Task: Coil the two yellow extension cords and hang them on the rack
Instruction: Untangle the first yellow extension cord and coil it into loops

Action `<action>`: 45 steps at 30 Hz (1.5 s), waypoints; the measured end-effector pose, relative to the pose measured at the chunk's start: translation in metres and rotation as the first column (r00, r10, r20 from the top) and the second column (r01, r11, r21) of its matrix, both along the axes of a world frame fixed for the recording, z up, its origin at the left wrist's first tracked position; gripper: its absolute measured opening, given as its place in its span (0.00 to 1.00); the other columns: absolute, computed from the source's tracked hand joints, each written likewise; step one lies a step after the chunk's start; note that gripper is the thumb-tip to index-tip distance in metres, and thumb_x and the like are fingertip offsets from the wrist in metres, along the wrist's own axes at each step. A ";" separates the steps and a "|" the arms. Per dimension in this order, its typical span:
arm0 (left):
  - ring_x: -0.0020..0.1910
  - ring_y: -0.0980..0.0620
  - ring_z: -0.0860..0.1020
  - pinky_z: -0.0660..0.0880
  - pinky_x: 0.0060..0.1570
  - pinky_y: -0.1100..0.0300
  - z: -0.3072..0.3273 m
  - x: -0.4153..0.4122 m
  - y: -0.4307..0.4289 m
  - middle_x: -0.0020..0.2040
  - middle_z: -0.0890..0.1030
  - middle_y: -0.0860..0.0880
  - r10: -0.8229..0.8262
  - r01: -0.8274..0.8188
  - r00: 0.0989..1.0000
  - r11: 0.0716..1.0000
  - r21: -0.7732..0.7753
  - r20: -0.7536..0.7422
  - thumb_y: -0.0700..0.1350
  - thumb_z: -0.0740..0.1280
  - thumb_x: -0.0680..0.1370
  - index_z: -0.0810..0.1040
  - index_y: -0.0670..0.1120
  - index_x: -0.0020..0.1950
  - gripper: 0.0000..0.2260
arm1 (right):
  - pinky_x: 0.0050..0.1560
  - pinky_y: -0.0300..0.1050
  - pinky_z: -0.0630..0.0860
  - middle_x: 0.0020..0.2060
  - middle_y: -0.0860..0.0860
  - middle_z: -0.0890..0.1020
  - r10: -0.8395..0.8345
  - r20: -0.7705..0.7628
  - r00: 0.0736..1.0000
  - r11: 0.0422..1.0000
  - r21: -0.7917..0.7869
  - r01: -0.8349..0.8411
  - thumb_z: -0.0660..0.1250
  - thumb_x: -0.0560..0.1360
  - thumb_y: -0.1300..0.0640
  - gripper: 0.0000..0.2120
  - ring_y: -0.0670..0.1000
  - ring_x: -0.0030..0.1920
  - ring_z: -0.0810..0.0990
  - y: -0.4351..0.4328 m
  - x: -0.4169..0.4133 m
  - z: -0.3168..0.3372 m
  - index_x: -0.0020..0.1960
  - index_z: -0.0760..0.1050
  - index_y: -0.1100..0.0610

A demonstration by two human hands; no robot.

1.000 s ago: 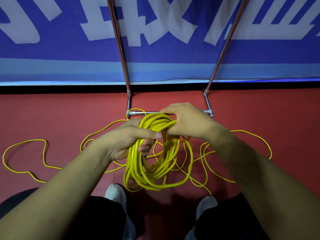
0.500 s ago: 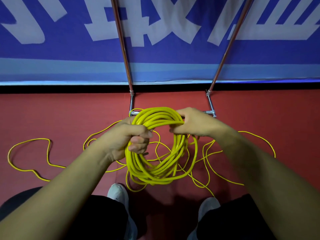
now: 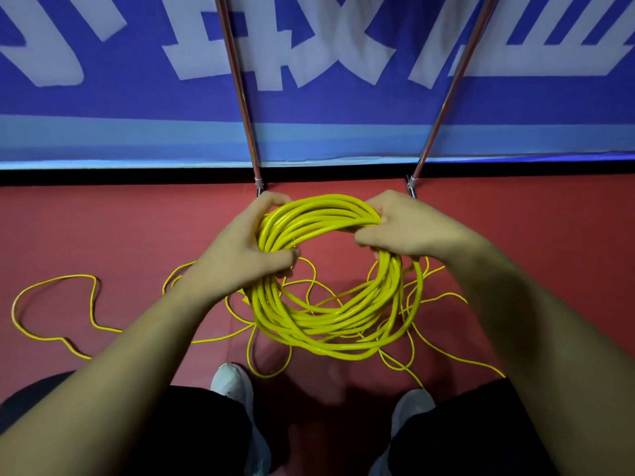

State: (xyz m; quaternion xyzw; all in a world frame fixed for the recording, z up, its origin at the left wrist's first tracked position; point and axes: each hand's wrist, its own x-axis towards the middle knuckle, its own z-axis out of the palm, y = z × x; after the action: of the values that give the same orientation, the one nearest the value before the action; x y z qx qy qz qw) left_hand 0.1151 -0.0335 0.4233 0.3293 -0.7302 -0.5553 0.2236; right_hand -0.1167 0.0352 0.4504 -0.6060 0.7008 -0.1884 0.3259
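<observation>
coil (image 3: 330,333): we're holding it mid-frame, above the red floor (image 3: 103,228)
left hand (image 3: 237,255): grip curled round the coil's left side
right hand (image 3: 405,228): grip clamped on its upper right
loose cord (image 3: 72,276): sprawled on the floor beneath, lower left through lower right
rack poles (image 3: 240,97): upper centre, in front of the blue banner (image 3: 343,132)
</observation>
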 end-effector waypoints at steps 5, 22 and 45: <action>0.31 0.40 0.82 0.80 0.31 0.47 -0.001 -0.002 0.005 0.31 0.81 0.45 0.087 -0.082 0.994 0.993 -0.082 0.059 0.37 0.68 0.67 0.77 0.49 0.44 0.10 | 0.24 0.42 0.71 0.26 0.52 0.79 0.033 -0.100 0.994 0.999 0.008 -0.032 0.68 0.70 0.58 0.08 0.45 0.22 0.73 0.002 0.006 0.000 0.34 0.73 0.59; 0.24 0.48 0.71 0.68 0.29 0.57 -0.001 -0.005 0.014 0.23 0.71 0.43 -0.058 0.072 0.997 0.942 0.327 -0.053 0.42 0.72 0.70 0.75 0.47 0.30 0.10 | 0.31 0.49 0.77 0.28 0.50 0.81 0.008 -0.021 1.000 0.992 -0.129 -0.010 0.72 0.66 0.55 0.03 0.47 0.27 0.78 -0.005 -0.002 -0.013 0.36 0.79 0.54; 0.20 0.58 0.67 0.67 0.24 0.65 0.013 -0.009 0.013 0.25 0.67 0.52 0.143 0.209 0.908 0.661 0.721 -0.394 0.36 0.67 0.69 0.74 0.41 0.48 0.09 | 0.44 0.28 0.69 0.43 0.44 0.84 -0.037 0.292 0.956 0.975 -0.199 0.098 0.77 0.69 0.53 0.11 0.33 0.41 0.77 -0.019 -0.023 -0.051 0.50 0.82 0.53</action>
State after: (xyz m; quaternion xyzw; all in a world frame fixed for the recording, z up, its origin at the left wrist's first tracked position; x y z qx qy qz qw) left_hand 0.1059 -0.0202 0.4359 0.2515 -0.3765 -0.8670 0.2082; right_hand -0.1392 0.0164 0.3997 -0.5789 0.6427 -0.3586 0.3511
